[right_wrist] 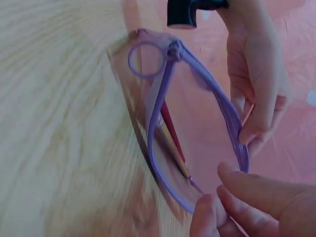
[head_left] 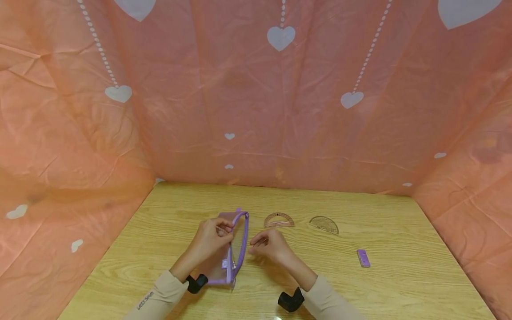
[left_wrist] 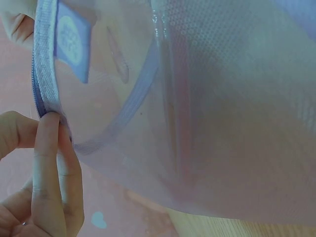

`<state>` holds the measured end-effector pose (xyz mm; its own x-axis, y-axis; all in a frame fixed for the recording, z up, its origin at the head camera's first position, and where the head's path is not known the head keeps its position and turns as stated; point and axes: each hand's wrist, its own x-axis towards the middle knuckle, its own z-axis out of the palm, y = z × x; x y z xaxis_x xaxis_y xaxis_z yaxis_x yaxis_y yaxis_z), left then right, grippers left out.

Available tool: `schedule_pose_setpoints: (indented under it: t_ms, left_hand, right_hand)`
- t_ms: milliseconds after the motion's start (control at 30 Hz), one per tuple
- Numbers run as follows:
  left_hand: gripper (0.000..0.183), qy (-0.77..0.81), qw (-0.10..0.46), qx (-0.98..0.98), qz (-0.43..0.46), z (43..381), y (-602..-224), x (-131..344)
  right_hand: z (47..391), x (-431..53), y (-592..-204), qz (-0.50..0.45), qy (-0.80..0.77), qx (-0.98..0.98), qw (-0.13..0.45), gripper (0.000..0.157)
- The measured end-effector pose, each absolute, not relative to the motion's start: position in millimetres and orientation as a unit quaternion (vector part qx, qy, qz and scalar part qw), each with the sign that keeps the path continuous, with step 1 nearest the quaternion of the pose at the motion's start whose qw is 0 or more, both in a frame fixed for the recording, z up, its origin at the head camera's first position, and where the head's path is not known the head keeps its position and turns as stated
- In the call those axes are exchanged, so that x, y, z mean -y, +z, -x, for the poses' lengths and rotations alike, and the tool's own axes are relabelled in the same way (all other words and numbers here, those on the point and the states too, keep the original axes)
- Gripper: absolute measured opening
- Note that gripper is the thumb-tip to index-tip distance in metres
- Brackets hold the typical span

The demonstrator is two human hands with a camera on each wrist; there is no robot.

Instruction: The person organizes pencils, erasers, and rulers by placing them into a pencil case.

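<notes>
A see-through purple mesh pencil pouch (head_left: 214, 262) stands unzipped on the table, its zip edges spread apart. My left hand (head_left: 210, 238) pinches one zip edge near the far end, and its fingers (left_wrist: 48, 173) show close up in the left wrist view. Just off the opposite edge, my right hand (head_left: 274, 246) has its fingers loosely bent, with nothing visible in them. In the right wrist view its fingertips (right_wrist: 229, 170) overlap the pouch's rim. Inside the pouch lie a red stick (right_wrist: 170, 126) and a yellowish pencil-like stick (right_wrist: 173, 148). A ring (right_wrist: 146, 59) hangs at the zip's end.
Beyond the right hand lie a pinkish protractor (head_left: 279, 220) and a clear protractor (head_left: 324, 225). Farther right is a small purple rectangular object (head_left: 363, 258). The wood-grain table (head_left: 400, 284) is enclosed by pink cloth (head_left: 256, 115) with white hearts.
</notes>
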<state>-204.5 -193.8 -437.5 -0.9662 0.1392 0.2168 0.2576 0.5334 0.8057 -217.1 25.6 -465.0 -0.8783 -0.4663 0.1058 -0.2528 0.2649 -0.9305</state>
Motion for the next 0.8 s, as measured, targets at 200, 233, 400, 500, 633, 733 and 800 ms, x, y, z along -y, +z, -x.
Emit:
schedule_pose_setpoints:
  t_ms: [200, 233, 400, 500, 633, 733, 800]
  left_hand:
    - [0.016, -0.471, 0.061, 0.873, 0.114, 205, -438, 194]
    - [0.016, -0.471, 0.06, 0.873, 0.115, 205, -438, 194]
    - [0.017, -0.469, 0.063, 0.873, 0.121, 206, -438, 195]
    - [0.018, -0.467, 0.063, 0.873, 0.122, 206, -438, 195]
    - [0.018, -0.466, 0.058, 0.875, 0.119, 206, -437, 195]
    - [0.019, -0.465, 0.057, 0.876, 0.116, 205, -437, 195]
    - [0.019, -0.465, 0.056, 0.876, 0.115, 205, -437, 196]
  right_hand:
    - [224, -37, -464, 0.215, -0.558, -0.796, 0.091, 0.019]
    - [225, -39, -464, 0.216, -0.556, -0.798, 0.086, 0.019]
    - [233, -48, -465, 0.223, -0.541, -0.809, 0.056, 0.018]
    - [236, -53, -465, 0.217, -0.538, -0.814, 0.046, 0.018]
    - [239, -58, -466, 0.19, -0.545, -0.815, 0.055, 0.02]
    - [241, -60, -467, 0.168, -0.547, -0.818, 0.061, 0.021]
    - [243, -62, -468, 0.157, -0.543, -0.822, 0.062, 0.021]
